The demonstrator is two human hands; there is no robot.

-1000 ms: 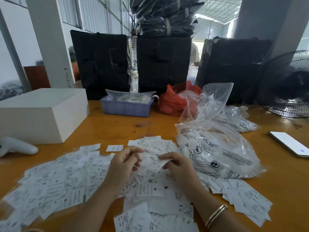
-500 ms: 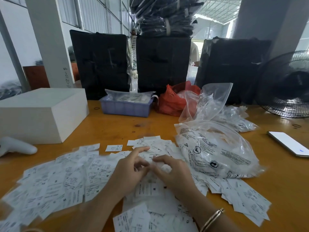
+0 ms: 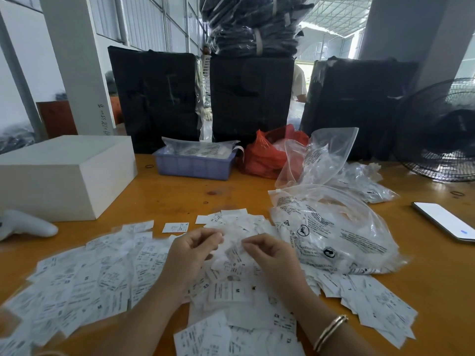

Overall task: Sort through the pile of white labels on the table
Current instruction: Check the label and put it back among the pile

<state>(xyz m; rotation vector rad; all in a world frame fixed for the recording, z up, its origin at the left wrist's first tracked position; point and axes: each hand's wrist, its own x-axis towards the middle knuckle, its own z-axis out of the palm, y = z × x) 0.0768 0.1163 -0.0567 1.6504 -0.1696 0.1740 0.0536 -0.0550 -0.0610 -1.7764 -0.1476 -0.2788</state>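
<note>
A wide pile of white labels (image 3: 90, 278) with printed text and size letters covers the near part of the wooden table (image 3: 180, 196). My left hand (image 3: 189, 255) and my right hand (image 3: 272, 260) hover over the middle of the pile, fingers curled and fingertips facing each other. A blurred white label (image 3: 232, 249) stretches between them, and each hand pinches it at its fingertips. One label marked M (image 3: 231, 291) lies just below the hands. A single label (image 3: 175, 227) lies apart, beyond the left hand.
A clear printed plastic bag (image 3: 334, 235) of labels lies right of my hands. A white box (image 3: 64, 173) and a white handheld device (image 3: 25, 224) sit left. Behind stand a blue tray (image 3: 192, 167), red bag (image 3: 264, 158), black bundles (image 3: 154, 98), fan (image 3: 442, 132); a phone (image 3: 442, 220) lies right.
My hands came together over the pile's middle half a second ago and have now drawn slightly apart, lifting a blurred label between the fingertips.
</note>
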